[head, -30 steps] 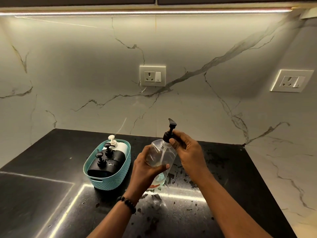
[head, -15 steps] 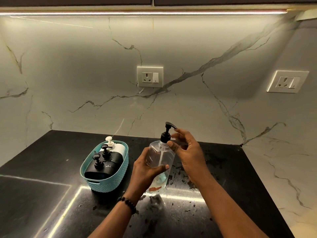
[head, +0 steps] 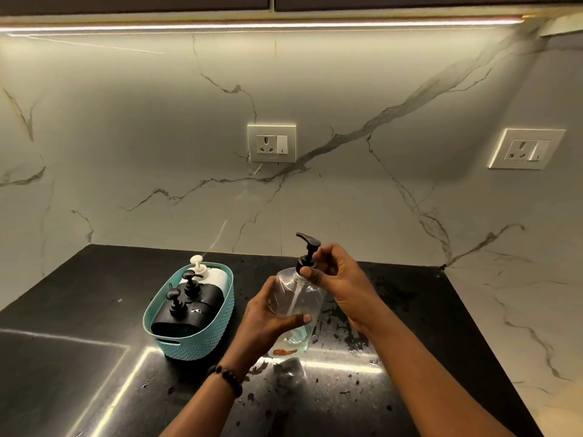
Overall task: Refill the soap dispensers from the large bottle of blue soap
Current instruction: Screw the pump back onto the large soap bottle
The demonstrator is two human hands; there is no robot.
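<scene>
A clear plastic soap dispenser [head: 296, 305] with a black pump top [head: 308, 250] stands tilted on the black counter, with a little bluish liquid at its bottom. My left hand [head: 268, 316] grips its body from the left. My right hand [head: 339, 279] pinches the black collar of the pump with thumb and fingers. The pump nozzle points left. A teal basket [head: 217, 326] to the left holds two black dispensers [head: 189, 313] and a white one [head: 208, 274]. No large blue soap bottle is in view.
The black speckled counter [head: 378, 389] meets marble walls behind and on the right. Two wall sockets [head: 272, 143] [head: 526, 149] sit above the counter. A seam marks a darker panel [head: 47, 373] at the front left.
The pump nozzle has turned from pointing right to pointing left as my right hand twists its collar. The bottle and left hand stay about where they were.
</scene>
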